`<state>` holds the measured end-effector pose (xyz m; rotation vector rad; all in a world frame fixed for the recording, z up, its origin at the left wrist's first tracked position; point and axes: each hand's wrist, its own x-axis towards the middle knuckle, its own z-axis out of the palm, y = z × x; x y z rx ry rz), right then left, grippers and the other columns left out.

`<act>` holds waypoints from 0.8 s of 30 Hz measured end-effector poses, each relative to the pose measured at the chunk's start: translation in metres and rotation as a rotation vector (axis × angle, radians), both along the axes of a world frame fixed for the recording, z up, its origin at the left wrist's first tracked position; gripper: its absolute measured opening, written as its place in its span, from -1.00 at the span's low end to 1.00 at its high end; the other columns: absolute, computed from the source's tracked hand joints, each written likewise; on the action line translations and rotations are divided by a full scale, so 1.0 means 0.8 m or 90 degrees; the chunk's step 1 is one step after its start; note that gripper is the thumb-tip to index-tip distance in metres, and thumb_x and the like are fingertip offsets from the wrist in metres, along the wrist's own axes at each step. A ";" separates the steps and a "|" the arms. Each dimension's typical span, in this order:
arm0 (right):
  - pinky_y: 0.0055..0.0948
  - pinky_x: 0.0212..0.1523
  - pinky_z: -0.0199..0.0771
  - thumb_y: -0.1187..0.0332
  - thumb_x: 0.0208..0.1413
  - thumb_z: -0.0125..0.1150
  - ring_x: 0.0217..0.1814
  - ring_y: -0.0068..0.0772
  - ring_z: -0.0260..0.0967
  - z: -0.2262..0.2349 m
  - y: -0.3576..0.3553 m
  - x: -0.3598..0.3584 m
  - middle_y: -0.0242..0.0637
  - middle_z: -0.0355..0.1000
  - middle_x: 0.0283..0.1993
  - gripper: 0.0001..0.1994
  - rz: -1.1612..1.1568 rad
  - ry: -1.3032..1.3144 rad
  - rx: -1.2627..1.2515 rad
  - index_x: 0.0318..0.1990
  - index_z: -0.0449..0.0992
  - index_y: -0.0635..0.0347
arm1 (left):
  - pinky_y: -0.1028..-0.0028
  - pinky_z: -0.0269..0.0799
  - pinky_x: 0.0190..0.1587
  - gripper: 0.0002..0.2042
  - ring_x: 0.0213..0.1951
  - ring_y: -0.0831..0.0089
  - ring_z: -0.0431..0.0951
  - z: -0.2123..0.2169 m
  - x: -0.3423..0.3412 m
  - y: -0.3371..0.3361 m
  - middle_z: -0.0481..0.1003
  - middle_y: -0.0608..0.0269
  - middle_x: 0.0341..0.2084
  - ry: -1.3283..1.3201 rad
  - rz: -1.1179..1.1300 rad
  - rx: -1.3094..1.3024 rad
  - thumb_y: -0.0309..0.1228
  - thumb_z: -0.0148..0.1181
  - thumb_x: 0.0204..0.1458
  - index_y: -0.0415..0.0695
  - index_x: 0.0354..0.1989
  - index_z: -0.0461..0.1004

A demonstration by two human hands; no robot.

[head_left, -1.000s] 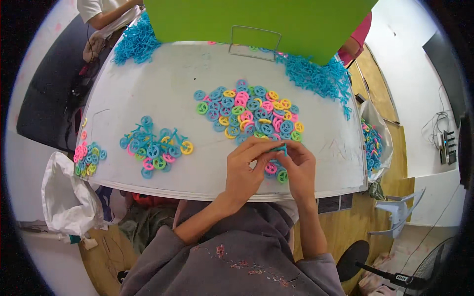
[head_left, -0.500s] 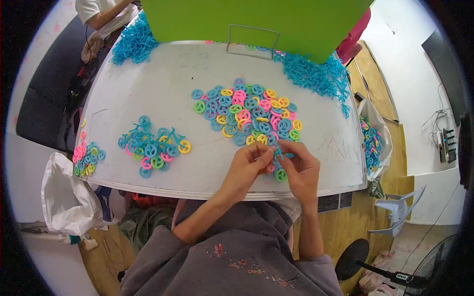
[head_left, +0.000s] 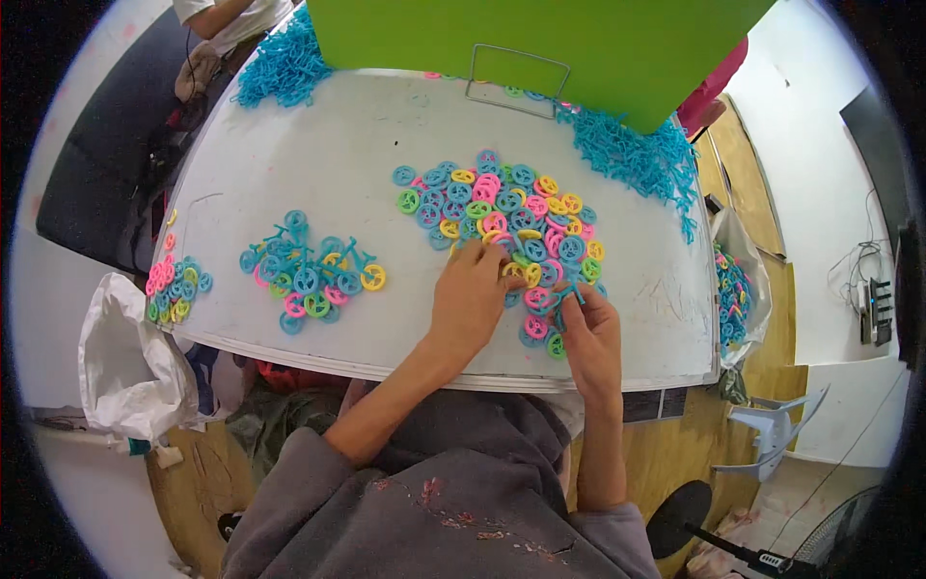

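My left hand [head_left: 468, 304] is at the near left side of a loose pile of toy wheels [head_left: 508, 201] in blue, pink, yellow and green. Its fingers are curled down, with the thumb beside a yellow wheel; whether they grip it is partly hidden. Between the thumb and fingers of my right hand [head_left: 591, 340] is a small blue plastic toy frame [head_left: 571, 294] with branching arms, held just above the pile's near right end. To the left lies a smaller heap of blue frames with wheels on them [head_left: 307, 275].
Blue frame pieces are heaped at the table's far left [head_left: 283, 66] and far right [head_left: 637, 154], beside a green panel [head_left: 540, 39]. More wheels lie at the left edge [head_left: 179, 291]. White sacks hang at the left [head_left: 130, 362] and right [head_left: 757, 280]. Another person [head_left: 227, 19] is far left.
My left hand has left my right hand and moved left and up to the wheel pile. My right hand keeps the blue frame, slightly lower. The view has shifted a little.
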<state>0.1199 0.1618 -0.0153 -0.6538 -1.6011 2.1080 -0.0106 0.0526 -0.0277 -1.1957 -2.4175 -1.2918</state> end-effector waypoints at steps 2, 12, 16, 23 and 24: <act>-0.63 -0.24 0.34 0.44 0.21 0.06 -0.30 -0.66 0.34 0.008 -0.006 -0.006 -0.38 0.46 -0.25 -0.84 -0.018 0.004 0.010 -0.12 0.46 0.31 | 0.34 0.37 -0.38 -0.78 -0.45 0.24 0.46 0.004 0.001 0.004 0.42 0.14 -0.48 -0.136 -0.014 -0.014 -0.49 0.28 -0.12 -0.21 -0.27 0.45; -0.65 -0.23 0.35 0.53 0.10 0.18 -0.24 -0.67 0.36 0.016 -0.024 -0.017 -0.36 0.46 -0.26 -0.83 -0.099 -0.009 0.145 -0.15 0.45 0.34 | 0.59 0.39 -0.45 -0.85 -0.41 0.59 0.48 0.036 0.002 -0.026 0.51 0.30 -0.44 -0.610 -0.172 0.210 -0.51 0.15 0.06 -0.24 -0.20 0.46; -0.66 -0.24 0.35 0.55 0.09 0.18 -0.24 -0.69 0.35 0.009 -0.027 -0.016 -0.36 0.44 -0.24 -0.83 -0.082 0.015 0.162 -0.15 0.44 0.34 | 0.54 0.48 -0.36 -0.87 -0.36 0.56 0.50 0.041 0.004 -0.028 0.51 0.28 -0.39 -0.707 -0.222 0.230 -0.52 0.11 0.09 -0.25 -0.20 0.46; -0.62 -0.25 0.36 0.50 0.04 0.25 -0.22 -0.65 0.33 -0.001 -0.030 -0.015 -0.36 0.44 -0.22 -0.78 -0.074 0.003 0.266 -0.15 0.44 0.30 | 0.53 0.50 -0.25 -0.89 -0.35 0.55 0.50 0.036 0.005 -0.027 0.51 0.28 -0.38 -0.738 -0.213 0.275 -0.56 0.10 0.07 -0.24 -0.23 0.49; -0.62 -0.26 0.36 0.48 0.05 0.25 -0.21 -0.65 0.34 -0.002 -0.030 -0.015 -0.36 0.44 -0.21 -0.78 -0.069 0.002 0.271 -0.14 0.44 0.29 | 0.53 0.50 -0.25 -0.89 -0.35 0.55 0.50 0.037 0.005 -0.027 0.51 0.28 -0.38 -0.738 -0.211 0.274 -0.56 0.10 0.07 -0.24 -0.23 0.49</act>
